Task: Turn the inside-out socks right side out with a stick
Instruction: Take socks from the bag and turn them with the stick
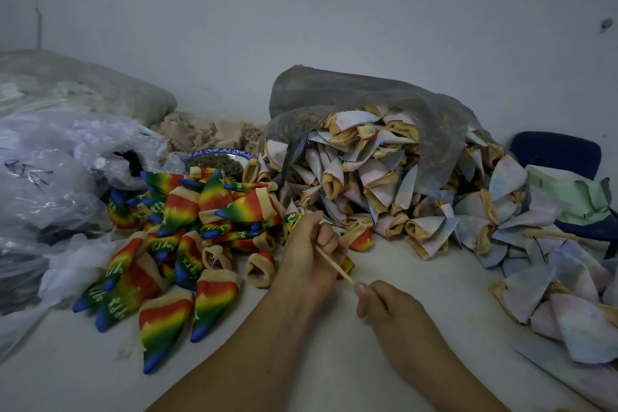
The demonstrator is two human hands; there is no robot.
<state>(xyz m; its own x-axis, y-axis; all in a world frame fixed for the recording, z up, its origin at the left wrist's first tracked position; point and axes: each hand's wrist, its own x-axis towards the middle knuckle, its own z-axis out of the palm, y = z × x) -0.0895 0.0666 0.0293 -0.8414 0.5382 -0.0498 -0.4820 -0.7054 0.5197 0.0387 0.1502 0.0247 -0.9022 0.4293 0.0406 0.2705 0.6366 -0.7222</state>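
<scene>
Aslant, stick [335,265] end in right grip [384,303]

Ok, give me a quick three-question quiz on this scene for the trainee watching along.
1. True or false: the right hand pinches the near end of the stick.
2. On which side of the left hand do the rainbow socks lie? A) its left B) its right C) in the bowl
3. Name what the pale socks spill out of.
Key: 1 true; 2 A; 3 the grey bag.
</scene>
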